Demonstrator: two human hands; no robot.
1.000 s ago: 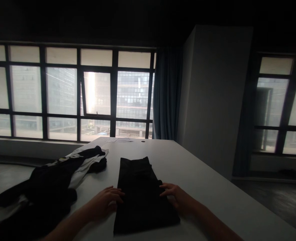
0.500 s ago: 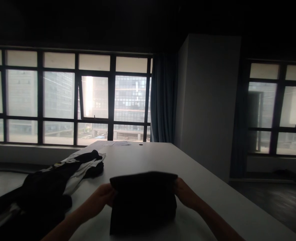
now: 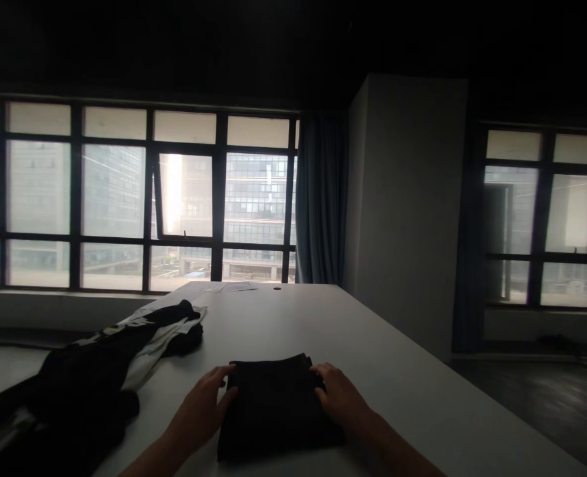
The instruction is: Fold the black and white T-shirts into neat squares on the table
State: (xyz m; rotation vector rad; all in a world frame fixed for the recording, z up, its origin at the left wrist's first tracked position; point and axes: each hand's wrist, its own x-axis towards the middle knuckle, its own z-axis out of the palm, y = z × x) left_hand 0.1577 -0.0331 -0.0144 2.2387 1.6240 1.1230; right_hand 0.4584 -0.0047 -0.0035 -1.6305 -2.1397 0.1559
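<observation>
A black folded garment [image 3: 276, 407] lies flat on the white table directly in front of me; its exact kind is too dark to make out. At its left edge rests my left hand [image 3: 205, 404], thumb and fingers spread apart with the tips touching the fabric. Against the upper right side sits my right hand [image 3: 340, 397], its thumb and fingertips also apart on the cloth. Neither hand lifts the fabric.
A loose heap of black and white clothes [image 3: 89, 371] spreads over the table's left side. Papers [image 3: 231, 287] lie at the far end of the white table [image 3: 293, 318]. Beyond stand windows, a blue curtain [image 3: 322, 199] and a pillar [image 3: 407, 212].
The black garment, held raised at its far edge by both hands before, now lies folded down flat. My fingers have loosened, and the right hand has moved inward to the left.
</observation>
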